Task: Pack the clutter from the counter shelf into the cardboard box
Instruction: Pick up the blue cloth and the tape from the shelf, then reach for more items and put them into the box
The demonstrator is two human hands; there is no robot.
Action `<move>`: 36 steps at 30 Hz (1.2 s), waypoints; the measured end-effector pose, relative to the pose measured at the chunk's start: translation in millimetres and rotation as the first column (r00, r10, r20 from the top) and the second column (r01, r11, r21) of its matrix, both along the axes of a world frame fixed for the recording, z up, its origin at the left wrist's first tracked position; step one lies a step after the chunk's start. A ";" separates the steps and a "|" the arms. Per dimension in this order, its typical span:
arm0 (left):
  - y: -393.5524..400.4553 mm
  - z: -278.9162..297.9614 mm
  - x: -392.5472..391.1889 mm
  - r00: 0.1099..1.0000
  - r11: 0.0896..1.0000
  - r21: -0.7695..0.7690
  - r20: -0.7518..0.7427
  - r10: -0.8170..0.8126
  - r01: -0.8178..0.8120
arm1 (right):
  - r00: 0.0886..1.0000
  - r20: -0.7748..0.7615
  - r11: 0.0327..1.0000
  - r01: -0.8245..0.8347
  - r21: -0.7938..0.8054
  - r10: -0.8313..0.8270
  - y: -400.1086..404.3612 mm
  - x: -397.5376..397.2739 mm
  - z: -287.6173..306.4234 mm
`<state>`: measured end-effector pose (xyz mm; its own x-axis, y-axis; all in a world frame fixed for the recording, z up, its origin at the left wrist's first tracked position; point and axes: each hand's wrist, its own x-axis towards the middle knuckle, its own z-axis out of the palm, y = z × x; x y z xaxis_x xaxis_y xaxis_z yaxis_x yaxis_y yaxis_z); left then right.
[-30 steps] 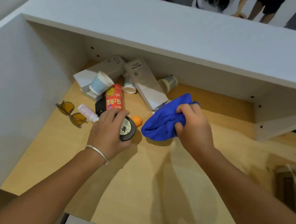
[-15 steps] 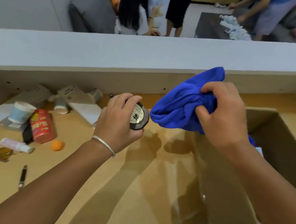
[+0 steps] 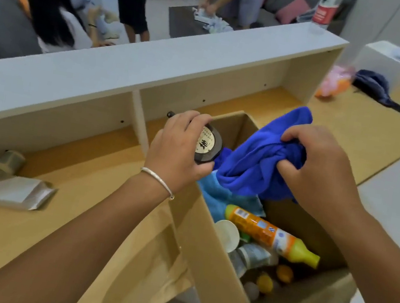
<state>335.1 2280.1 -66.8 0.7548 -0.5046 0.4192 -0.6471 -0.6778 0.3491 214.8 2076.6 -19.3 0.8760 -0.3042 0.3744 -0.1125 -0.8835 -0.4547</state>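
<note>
Hands both over open brown cardboard box (image 3: 216, 258): right hand (image 3: 321, 170) bunching soft, limp royal-blue cloth (image 3: 257, 165); left hand (image 3: 180, 153) gripping rigid, probably light round black labelled case (image 3: 208, 143) around rim.

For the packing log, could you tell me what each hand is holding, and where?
Left hand grips the round black labelled container around its rim; right hand clutches the bunched blue cloth at its gathered middle.

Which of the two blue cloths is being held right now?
The darker blue cloth, bunched in the right hand. The lighter one lies in the box.
</note>
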 end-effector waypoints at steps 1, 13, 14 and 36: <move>-9.0 -3.7 -0.3 1.000 1.000 0.015 -0.007 -0.011 0.012 | 0.997 -0.073 1.000 0.009 -0.010 -0.010 -5.9 -5.0 -4.9; 19.0 -39.2 3.9 0.998 0.994 0.098 -0.029 0.057 -0.054 | 0.944 -0.328 0.997 -0.061 -0.048 0.042 9.4 10.7 -42.7; 33.1 -41.7 3.5 0.996 0.993 0.086 -0.028 0.087 -0.085 | 0.944 -0.324 0.995 -0.089 -0.043 0.070 19.6 17.3 -43.5; 454.9 -160.0 -101.4 0.499 0.587 0.230 -0.346 0.795 -0.776 | 0.743 -0.627 0.907 -0.399 -0.133 0.234 258.9 158.9 -182.7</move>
